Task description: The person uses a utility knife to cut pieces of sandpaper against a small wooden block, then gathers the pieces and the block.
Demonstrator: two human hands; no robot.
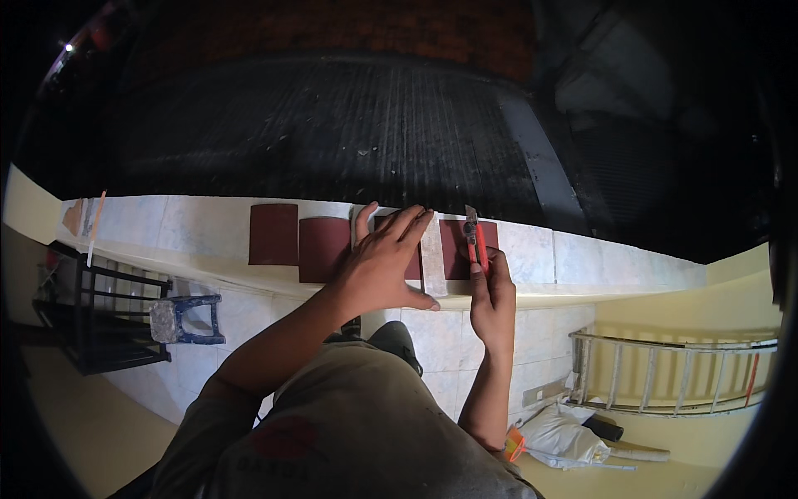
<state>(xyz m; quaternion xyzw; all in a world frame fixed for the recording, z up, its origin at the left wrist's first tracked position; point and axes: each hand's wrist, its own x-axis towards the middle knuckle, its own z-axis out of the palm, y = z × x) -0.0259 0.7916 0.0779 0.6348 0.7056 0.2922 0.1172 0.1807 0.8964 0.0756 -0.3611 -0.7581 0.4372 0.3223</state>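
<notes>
My right hand (492, 280) grips a red utility knife (477, 240), its blade out and pointing away from me, above a dark red sheet (450, 249) that looks like sandpaper. My left hand (383, 259) is spread over another dark red sheet (408, 269), its thumb and fingertips by a whitish flat strip (432, 259). That strip lies across the ledge between the knife and my left hand. To the left, two more dark red sheets (273, 234) (323, 248) lie side by side. Whether my left fingers press on the strip is hard to tell.
The tiled ledge (523, 249) drops off to a dark ribbed surface (374, 137) beyond. A thin stick (96, 227) lies at its left end. Behind me are a blue stool (199, 319), black metal rails (81, 312), a ladder (667, 374) against the wall and a white sack (561, 433).
</notes>
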